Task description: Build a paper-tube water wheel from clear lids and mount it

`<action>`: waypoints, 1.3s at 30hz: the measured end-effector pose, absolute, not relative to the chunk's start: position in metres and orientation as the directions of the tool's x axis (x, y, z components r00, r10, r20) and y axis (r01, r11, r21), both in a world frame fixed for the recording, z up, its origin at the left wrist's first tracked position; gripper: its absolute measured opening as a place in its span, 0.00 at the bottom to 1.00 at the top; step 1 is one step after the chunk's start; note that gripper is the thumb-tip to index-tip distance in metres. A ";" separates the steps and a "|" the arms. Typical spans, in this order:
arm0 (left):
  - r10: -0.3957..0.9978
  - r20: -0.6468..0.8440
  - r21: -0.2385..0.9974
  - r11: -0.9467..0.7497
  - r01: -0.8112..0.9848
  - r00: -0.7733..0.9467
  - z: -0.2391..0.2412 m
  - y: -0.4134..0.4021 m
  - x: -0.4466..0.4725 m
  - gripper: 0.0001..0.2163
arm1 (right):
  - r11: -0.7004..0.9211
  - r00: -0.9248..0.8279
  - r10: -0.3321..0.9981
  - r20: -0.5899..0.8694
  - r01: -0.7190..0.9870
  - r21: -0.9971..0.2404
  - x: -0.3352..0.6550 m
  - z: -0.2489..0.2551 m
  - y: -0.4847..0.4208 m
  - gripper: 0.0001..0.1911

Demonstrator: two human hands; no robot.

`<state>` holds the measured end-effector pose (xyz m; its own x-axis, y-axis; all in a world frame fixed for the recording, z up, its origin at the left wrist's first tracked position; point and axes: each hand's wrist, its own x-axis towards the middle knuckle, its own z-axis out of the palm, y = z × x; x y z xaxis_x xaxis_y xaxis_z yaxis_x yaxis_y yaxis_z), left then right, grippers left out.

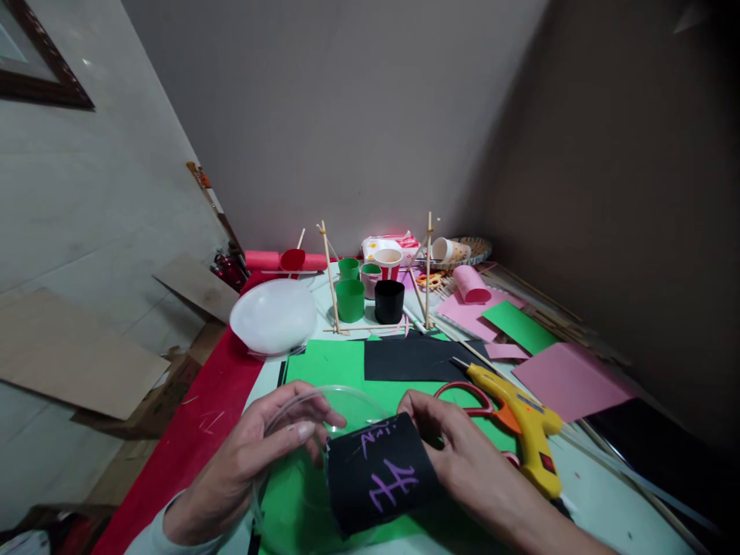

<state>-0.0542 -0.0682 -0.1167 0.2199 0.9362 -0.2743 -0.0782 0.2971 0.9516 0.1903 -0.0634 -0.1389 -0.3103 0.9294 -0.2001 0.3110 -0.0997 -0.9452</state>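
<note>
My left hand (pixel 260 447) grips a clear plastic bowl (pixel 341 393) by its side, with the thumb and fingers at its wall. In my right hand (pixel 456 455) is a black paper-covered cup (pixel 378 478), tilted on its side, with purple writing on it. The cup overlaps the bowl's right part in view; whether the two touch, I cannot tell. Beneath both lies a green sheet (pixel 329 362). To the right of my right hand are red-handled scissors (pixel 474 397), partly hidden by a yellow glue gun (pixel 529 424).
Stick frames (pixel 329 270) stand at the back around green cups (pixel 350 301) and a black cup (pixel 389 301). White bowls (pixel 274 316) sit at the left. Black paper (pixel 416 361), pink sheets (pixel 570 378) and a wicker basket (pixel 479 250) lie about.
</note>
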 end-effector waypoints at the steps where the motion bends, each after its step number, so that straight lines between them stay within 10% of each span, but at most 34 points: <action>1: 0.937 -0.276 0.951 0.298 -0.080 0.213 -0.117 -0.069 -0.054 0.11 | -0.088 -0.314 0.929 -0.195 0.324 -0.942 0.191 -0.138 -0.064 0.12; 39: 0.876 -0.384 0.889 0.437 -0.141 0.290 -0.123 -0.061 -0.058 0.08 | -0.152 -0.338 0.923 -0.185 0.121 -0.981 0.201 -0.128 -0.064 0.11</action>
